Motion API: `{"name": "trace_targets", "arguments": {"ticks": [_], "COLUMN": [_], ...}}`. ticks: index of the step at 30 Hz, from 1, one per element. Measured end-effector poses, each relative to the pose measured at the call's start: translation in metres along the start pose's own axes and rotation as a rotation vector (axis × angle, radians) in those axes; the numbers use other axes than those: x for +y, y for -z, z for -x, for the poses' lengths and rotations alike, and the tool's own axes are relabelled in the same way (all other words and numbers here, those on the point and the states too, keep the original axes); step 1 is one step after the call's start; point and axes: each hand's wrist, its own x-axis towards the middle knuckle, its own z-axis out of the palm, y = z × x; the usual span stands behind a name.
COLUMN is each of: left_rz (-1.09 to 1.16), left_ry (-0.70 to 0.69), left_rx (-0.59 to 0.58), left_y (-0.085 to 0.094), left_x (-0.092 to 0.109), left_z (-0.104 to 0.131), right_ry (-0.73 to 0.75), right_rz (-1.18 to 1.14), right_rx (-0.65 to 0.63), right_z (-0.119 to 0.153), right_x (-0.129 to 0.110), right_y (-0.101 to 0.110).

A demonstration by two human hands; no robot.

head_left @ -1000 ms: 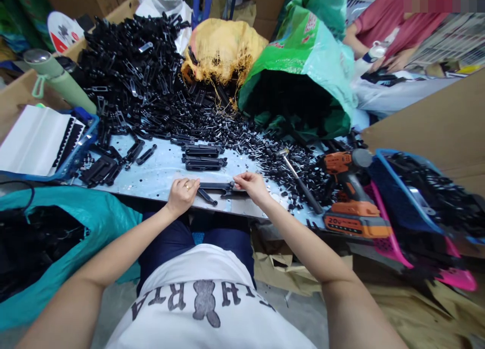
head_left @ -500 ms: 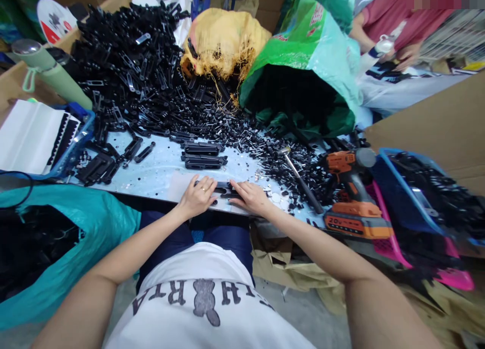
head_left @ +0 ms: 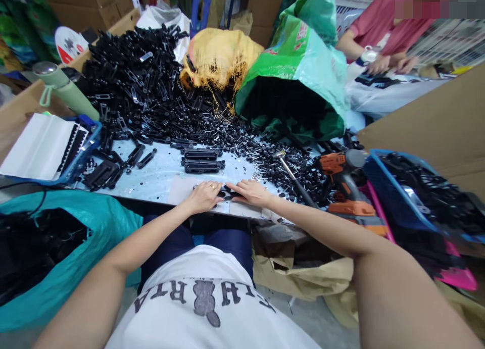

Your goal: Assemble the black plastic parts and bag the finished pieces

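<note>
black part (head_left: 227, 193), pinched by left hand (head_left: 205, 196), is more covered than before; right hand's (head_left: 253, 193) grip is unclear.

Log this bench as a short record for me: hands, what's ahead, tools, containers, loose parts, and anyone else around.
Left hand: at a black part by the table's near edge
Right hand: facing the left hand, at the same part; grip hidden
Ahead: dark bar-shaped pieces, side by side
Tools: hammer and orange drill, both to the right
Containers: yellow sack, green bag, blue basket at far right
Loose parts: black heap, back left
Others: person in a red top, back right
</note>
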Motion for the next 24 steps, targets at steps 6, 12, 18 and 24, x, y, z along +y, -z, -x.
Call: {"name": "trace_targets", "arguments": {"ticks": [6,12,18,24], "left_rz": [-0.031,0.425,0.453,0.286], "left_ry": [0.127,0.088,0.128,0.102], "left_rx": [0.038,0.348,0.445,0.499], "left_y": [0.013,0.025,0.013,0.001], "left_x": [-0.01,0.033,0.067,0.012], "left_z": [0.0,0.045,0.061,0.043], "right_ry": [-0.203,0.252,-0.024,-0.283], "right_rz": [0.022,-0.602,-1.278,-0.891], "right_rx": [0.034,0.234,1.142,1.043], "right_z": [0.008,0.033,-0.031,-0.113], "right_x": [-0.005,-0.063,-0.14,-0.065], "right_y": [0.025,0.083,0.054,0.023]}}
